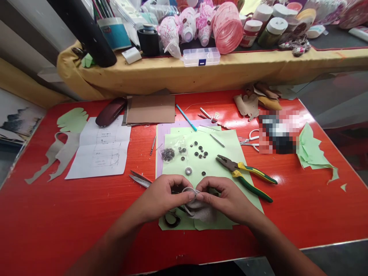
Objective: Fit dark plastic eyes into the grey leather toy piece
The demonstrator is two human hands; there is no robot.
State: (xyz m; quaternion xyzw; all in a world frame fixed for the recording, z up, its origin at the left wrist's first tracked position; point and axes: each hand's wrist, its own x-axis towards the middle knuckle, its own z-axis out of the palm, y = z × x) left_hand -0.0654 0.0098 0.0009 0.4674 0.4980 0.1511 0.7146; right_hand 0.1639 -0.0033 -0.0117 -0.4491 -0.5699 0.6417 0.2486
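My left hand [163,197] and my right hand [225,197] meet over a light green sheet [224,149] on the red table [57,214]. Both pinch a small grey piece of felt [201,210] between fingertips, fingers curled closed. Beneath the left hand lie black-handled scissors [171,219]. Just beyond the hands sit several small metal snap buttons [200,152] and a silver ring-shaped button [188,171]. Pliers with yellow and green handles [247,176] lie to the right of my right hand.
A clear bag of dark buttons [169,152], thread snips [139,179], a blue pen [186,117], white-handled scissors [250,140], a folded paper pattern [100,149], cardboard [151,109] and felt cutouts [61,151] lie about. A yellow-draped shelf [230,71] with jars stands behind.
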